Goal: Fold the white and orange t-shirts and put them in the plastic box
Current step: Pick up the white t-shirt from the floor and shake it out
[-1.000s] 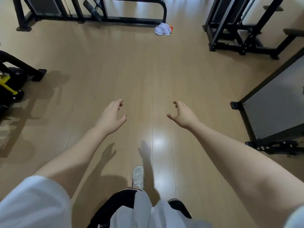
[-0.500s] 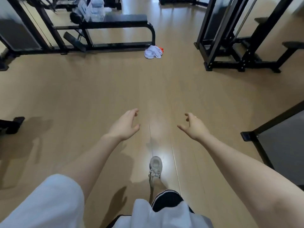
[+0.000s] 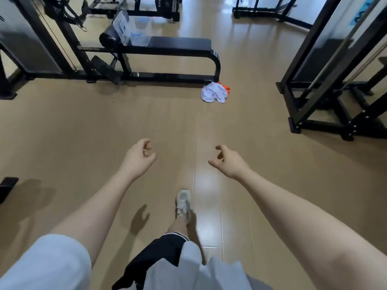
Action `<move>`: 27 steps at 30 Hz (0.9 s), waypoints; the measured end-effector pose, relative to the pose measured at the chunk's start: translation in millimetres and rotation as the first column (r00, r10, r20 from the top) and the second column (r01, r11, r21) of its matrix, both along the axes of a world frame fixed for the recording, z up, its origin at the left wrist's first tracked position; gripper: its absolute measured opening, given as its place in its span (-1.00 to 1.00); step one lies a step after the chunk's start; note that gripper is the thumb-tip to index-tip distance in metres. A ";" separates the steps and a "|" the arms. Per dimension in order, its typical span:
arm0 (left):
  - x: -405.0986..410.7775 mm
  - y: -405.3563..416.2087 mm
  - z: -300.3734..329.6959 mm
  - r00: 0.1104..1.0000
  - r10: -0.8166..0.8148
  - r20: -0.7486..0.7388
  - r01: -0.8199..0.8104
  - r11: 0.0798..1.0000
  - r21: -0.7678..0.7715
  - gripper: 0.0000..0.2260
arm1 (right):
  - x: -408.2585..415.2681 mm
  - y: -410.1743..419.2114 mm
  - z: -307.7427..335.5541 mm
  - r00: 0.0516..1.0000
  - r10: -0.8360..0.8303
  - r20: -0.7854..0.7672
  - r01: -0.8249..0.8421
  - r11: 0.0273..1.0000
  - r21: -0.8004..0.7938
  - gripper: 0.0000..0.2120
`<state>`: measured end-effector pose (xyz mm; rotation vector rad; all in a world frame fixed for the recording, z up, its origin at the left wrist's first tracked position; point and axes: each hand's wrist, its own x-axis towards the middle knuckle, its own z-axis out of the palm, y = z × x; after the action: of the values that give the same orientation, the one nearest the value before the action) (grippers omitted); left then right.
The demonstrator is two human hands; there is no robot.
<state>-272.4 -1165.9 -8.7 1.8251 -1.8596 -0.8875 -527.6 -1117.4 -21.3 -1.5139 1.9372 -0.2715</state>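
Note:
A crumpled white t-shirt (image 3: 213,93) lies on the wooden floor by the foot of a black bench. An orange t-shirt (image 3: 225,88) peeks out behind it, mostly hidden. A clear plastic box (image 3: 139,31) with its lid leaning beside it stands on the bench seat. My left hand (image 3: 139,156) and my right hand (image 3: 229,161) are held out in front of me over the floor, well short of the shirts. Their fingers hang loosely curled and hold nothing.
The black bench (image 3: 180,46) stretches across the upper middle. A black machine frame (image 3: 326,84) stands at the right and another at the far left (image 3: 37,38). Open wooden floor lies between me and the shirts. My foot in a white shoe (image 3: 183,203) is stepping forward.
I have walked forward: the shirts and bench are now closer and lower in view, and the plastic box has come into sight. My fingers have curled in a little more.

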 end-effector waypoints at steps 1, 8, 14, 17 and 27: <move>-9.2 -33.3 -4.1 1.000 -0.006 0.001 0.006 1.000 0.002 -0.58 | -7.6 -32.8 -3.0 1.000 0.000 0.018 0.000 1.000 -0.002 -0.44; -105.7 -264.7 -5.2 0.975 -0.214 0.066 0.209 0.975 0.078 -0.58 | -107.6 -243.8 7.9 0.984 -0.160 0.072 0.155 0.985 0.070 -0.43; -233.3 -436.6 -9.4 0.924 -0.383 0.007 0.380 0.917 0.119 -0.57 | -215.7 -385.4 3.1 0.937 -0.339 0.085 0.330 0.939 0.099 -0.44; -297.2 -527.7 -26.5 0.915 -0.404 -0.024 0.403 0.905 0.140 -0.56 | -272.8 -471.9 -13.5 0.930 -0.364 0.056 0.356 0.927 0.121 -0.43; -400.6 -788.2 -56.4 0.971 -0.238 0.000 0.230 0.940 0.251 -0.58 | -394.5 -772.6 -48.7 0.967 -0.248 0.057 0.230 0.947 0.223 -0.43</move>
<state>-673.0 -1954.1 -65.1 1.7876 -2.0974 -1.2343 -922.1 -1890.0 -70.0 -1.1124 2.0116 -0.2180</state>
